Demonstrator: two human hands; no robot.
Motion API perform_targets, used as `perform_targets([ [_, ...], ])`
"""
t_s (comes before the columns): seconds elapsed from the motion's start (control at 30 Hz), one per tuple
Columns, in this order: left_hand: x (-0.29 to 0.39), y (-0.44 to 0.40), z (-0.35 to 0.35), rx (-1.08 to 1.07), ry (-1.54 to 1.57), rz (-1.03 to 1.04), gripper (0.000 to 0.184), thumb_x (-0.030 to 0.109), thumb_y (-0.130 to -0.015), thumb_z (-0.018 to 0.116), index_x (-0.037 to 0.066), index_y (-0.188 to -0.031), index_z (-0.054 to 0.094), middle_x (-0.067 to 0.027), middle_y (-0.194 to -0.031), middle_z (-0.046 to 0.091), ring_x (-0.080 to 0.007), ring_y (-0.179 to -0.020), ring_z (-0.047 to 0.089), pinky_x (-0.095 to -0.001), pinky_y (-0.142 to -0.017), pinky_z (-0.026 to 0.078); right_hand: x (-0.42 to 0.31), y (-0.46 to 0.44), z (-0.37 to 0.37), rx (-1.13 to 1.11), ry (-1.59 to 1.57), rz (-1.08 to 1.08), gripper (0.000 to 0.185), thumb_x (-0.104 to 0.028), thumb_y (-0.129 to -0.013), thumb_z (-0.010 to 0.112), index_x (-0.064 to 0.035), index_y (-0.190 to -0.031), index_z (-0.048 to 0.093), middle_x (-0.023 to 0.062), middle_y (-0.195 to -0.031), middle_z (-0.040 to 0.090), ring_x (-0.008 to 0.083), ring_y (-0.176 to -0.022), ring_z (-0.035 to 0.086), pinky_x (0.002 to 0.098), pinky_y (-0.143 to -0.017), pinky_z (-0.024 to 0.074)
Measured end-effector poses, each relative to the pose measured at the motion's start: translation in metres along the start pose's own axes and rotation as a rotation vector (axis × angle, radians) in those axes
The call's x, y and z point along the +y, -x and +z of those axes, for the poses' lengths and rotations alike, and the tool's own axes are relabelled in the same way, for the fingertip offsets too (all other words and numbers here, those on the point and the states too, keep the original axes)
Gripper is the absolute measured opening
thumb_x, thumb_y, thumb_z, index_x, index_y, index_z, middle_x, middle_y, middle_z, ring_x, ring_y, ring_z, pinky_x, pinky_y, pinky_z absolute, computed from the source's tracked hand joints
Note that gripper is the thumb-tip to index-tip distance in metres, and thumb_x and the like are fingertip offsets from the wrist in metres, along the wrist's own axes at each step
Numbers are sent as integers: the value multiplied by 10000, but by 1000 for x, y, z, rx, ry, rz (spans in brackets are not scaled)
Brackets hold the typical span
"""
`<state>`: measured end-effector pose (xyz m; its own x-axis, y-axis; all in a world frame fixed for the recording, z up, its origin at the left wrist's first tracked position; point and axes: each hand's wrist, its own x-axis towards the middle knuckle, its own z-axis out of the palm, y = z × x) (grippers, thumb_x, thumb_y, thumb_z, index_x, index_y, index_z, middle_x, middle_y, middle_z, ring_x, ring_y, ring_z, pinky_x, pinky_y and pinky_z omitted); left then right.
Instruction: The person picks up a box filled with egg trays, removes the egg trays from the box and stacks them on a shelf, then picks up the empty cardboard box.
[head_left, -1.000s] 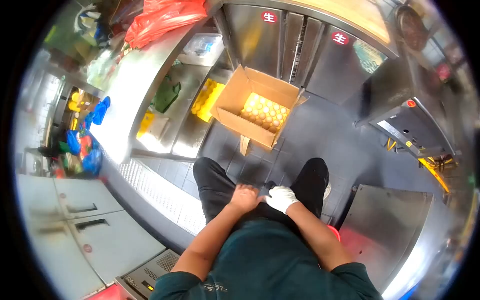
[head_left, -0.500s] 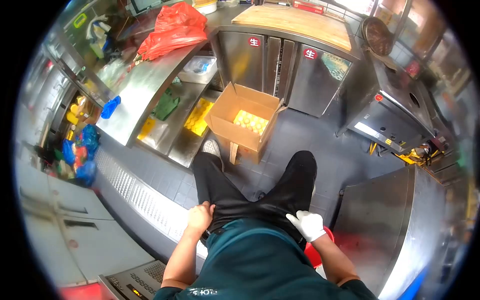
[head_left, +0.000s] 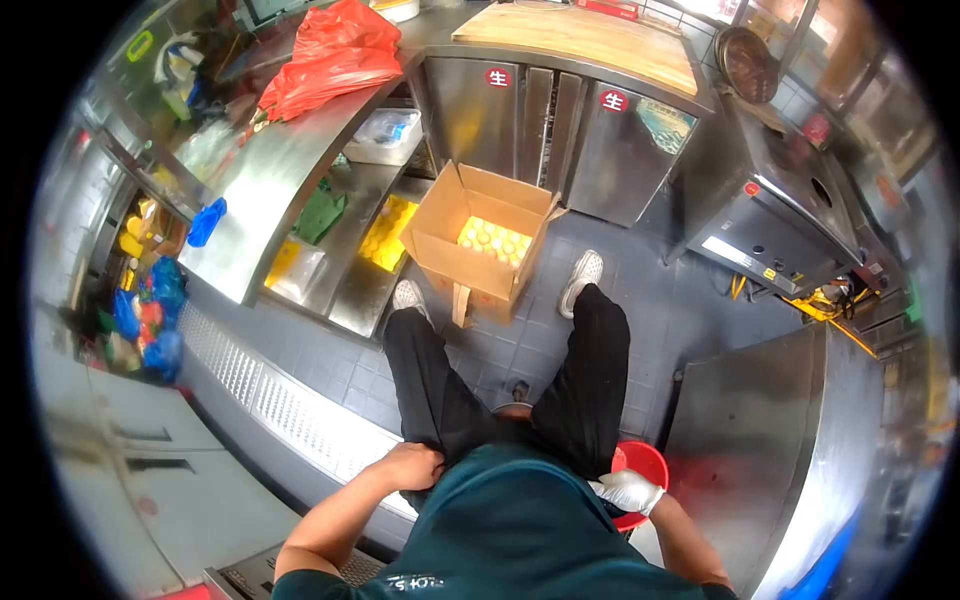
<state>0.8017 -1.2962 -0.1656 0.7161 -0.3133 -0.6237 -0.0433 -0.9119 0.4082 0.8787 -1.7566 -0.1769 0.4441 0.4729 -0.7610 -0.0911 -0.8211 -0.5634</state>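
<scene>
My bare left hand (head_left: 412, 466) rests at the left hip on the black trousers (head_left: 425, 375), its fingers curled against the cloth. On the other side, my right hand (head_left: 630, 492), in a white glove, lies at the right hip, above the rim of a red bucket (head_left: 648, 460); its fingertips are partly hidden by the shirt. Beyond my knees stands an open cardboard box (head_left: 460, 262) with several eggs (head_left: 493, 240) in a yellow tray inside. One front flap hangs down.
A steel counter (head_left: 240, 215) at the left carries a red plastic bag (head_left: 335, 60). Yellow trays (head_left: 388, 232) lie on its lower shelf. Steel cabinets (head_left: 625, 155) stand behind the box, a black-and-steel appliance (head_left: 790, 235) at the right, and a steel unit (head_left: 745, 430) beside the bucket.
My hands have parted from in front of the lap to the two hips. Both shoes and more of the red bucket now show, and the legs are farther apart.
</scene>
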Motion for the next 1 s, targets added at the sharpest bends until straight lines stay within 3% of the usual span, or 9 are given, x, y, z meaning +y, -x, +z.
perform_targets([
  [0.07,-9,-16,-14,-36,-35,17,362,390,-984,619,55,-960,754,-220,-902,759,-414,-911,743,-524,-837,589,-48,-2,-36,75,374,-43,682,-679,-1011,544,-36,-930,760,214,-914,750,386,-879,721,457,-887,540],
  [0.17,-26,-57,-65,142,-6,74,387,412,-964,665,32,-936,736,-232,-864,745,-425,-877,737,-531,-801,590,-96,-30,-77,422,668,-383,283,-332,-1039,647,-69,-1061,749,202,-1102,743,377,-963,720,436,-853,592],
  [0.23,-38,-98,-96,529,57,196,361,362,-919,739,3,-926,701,-227,-851,716,-443,-843,708,-533,-779,581,-150,-67,-112,754,418,-809,203,-171,-1012,687,-51,-1174,711,198,-1200,723,385,-1019,722,427,-871,610],
  [0.43,-61,-261,-224,939,67,224,496,239,-928,737,-71,-1295,614,-290,-1274,658,-452,-1258,593,-503,-1143,436,-279,-256,-196,753,-107,-856,459,-167,-1024,684,-1,-1442,594,221,-1469,601,358,-1386,564,400,-1165,452],
  [0.63,-126,-359,-276,709,-136,-87,516,475,-1049,539,18,-1200,726,-212,-1185,740,-344,-1183,670,-512,-1192,384,-267,-435,-252,755,190,-309,677,-438,-991,659,67,-1431,557,304,-1498,536,420,-1392,525,444,-1177,423],
  [0.7,-131,-353,-295,331,-178,-360,574,526,-1066,489,35,-1081,787,-196,-1046,775,-344,-1047,733,-507,-1084,497,-244,-444,-257,914,310,-91,751,-510,-958,645,71,-1427,559,326,-1482,539,434,-1387,525,483,-1162,432],
  [0.83,-179,-364,-265,312,-291,-509,593,580,-1035,528,67,-983,822,-151,-941,800,-342,-888,789,-468,-793,624,-221,-455,-256,908,316,173,986,-625,-909,660,59,-1568,396,331,-1616,372,453,-1512,366,513,-1178,411],
  [0.87,-179,-373,-276,75,-148,-600,549,517,-1009,571,41,-1195,773,-225,-1220,743,-380,-1174,715,-489,-1013,554,-221,-461,-256,906,260,227,1019,-640,-904,663,56,-1585,360,327,-1636,333,450,-1530,331,518,-1182,403],
  [1.0,-222,-406,-246,713,-709,-405,797,440,-861,779,13,-1486,529,-295,-1611,360,-480,-1513,327,-569,-1240,282,-207,-495,-267,917,13,435,1168,-697,-875,690,46,-1639,213,334,-1685,210,433,-1586,205,527,-1201,379],
])
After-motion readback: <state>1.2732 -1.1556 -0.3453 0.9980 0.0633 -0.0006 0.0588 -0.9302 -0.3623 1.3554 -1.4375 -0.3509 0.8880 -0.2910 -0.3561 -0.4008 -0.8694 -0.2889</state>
